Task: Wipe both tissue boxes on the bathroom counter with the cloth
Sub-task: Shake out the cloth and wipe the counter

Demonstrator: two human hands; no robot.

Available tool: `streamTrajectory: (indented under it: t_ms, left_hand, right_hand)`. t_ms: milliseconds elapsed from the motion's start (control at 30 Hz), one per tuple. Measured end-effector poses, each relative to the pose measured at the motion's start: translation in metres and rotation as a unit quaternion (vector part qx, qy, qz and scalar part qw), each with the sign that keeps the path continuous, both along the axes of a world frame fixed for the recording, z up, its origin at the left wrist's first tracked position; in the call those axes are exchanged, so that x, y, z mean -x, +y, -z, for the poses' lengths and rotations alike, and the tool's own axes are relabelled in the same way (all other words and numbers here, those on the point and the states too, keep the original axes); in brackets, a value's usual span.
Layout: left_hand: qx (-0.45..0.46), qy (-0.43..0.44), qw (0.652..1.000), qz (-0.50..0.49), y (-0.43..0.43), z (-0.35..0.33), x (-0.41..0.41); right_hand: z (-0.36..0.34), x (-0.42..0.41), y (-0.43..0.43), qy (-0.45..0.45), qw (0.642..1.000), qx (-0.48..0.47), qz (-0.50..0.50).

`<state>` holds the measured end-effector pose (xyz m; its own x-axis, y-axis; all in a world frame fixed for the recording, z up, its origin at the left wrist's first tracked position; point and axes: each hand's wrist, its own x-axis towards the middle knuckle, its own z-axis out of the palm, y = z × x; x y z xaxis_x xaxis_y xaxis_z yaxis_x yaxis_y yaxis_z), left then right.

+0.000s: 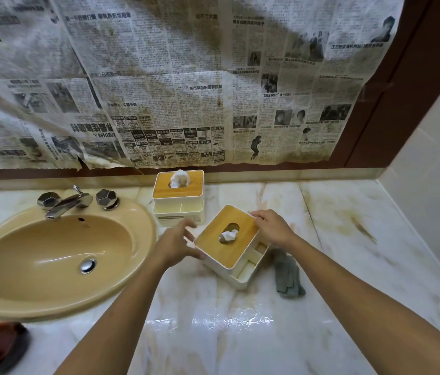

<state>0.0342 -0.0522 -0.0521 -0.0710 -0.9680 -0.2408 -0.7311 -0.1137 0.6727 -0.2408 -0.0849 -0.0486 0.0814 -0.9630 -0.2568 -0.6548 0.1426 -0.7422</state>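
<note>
Both arms reach forward over the marble counter [240,334]. The right hand [272,228] grips the far edge of the near tissue box [227,236]. The left hand [178,244] is spread wide at its left side. The grey cloth [287,277] lies just right of this box. The far tissue box [178,194] stands by the wall.

The surface [329,247] is polished marble, glossy, veined and rust-stained. The near tissue box [236,253] and the far tissue box [177,203] each have a matt wood-grain lid on a white plastic body. The cloth [287,276] is grey, matt fabric. The sink [51,255] is glossy tan ceramic, the tap [64,204] shiny metal, the newspaper [159,90] wrinkled, yellowed paper
</note>
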Motion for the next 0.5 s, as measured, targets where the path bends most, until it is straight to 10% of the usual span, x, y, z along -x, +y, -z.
streamTrajectory:
  t_ms: [500]
  left_hand:
    - [0.041,0.084,0.995,-0.033,-0.007,0.006,0.018]
  right_hand:
    - [0.009,0.026,0.043,0.074,0.991,0.035,0.102]
